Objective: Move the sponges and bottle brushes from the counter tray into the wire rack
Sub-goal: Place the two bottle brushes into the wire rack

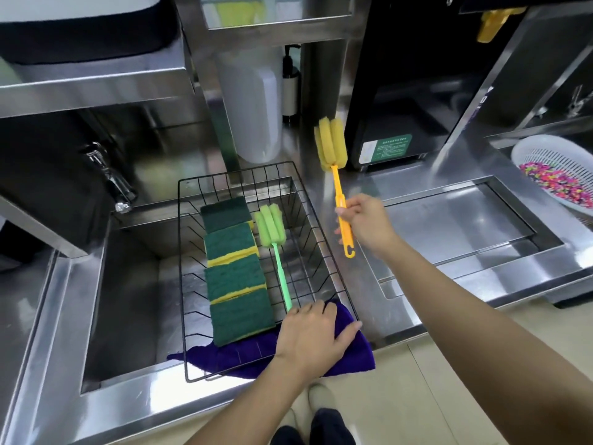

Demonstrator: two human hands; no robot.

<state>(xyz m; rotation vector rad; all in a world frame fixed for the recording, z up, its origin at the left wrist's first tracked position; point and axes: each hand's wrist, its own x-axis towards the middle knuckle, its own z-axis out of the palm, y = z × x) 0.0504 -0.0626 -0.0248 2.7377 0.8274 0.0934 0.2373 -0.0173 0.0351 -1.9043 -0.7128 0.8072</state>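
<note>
A black wire rack sits over the sink. In it lies a row of several green-and-yellow sponges, with a green bottle brush beside them, its sponge head pointing away. My right hand is shut on the handle of a yellow bottle brush, held in the air to the right of the rack, sponge head up. My left hand rests flat with fingers apart on a purple cloth draped over the rack's near right corner, over the green brush's handle end.
A recessed steel counter tray lies to the right of the rack. A white colander with colourful bits stands at far right. A tap is left of the rack, a white jug and pump bottle behind it.
</note>
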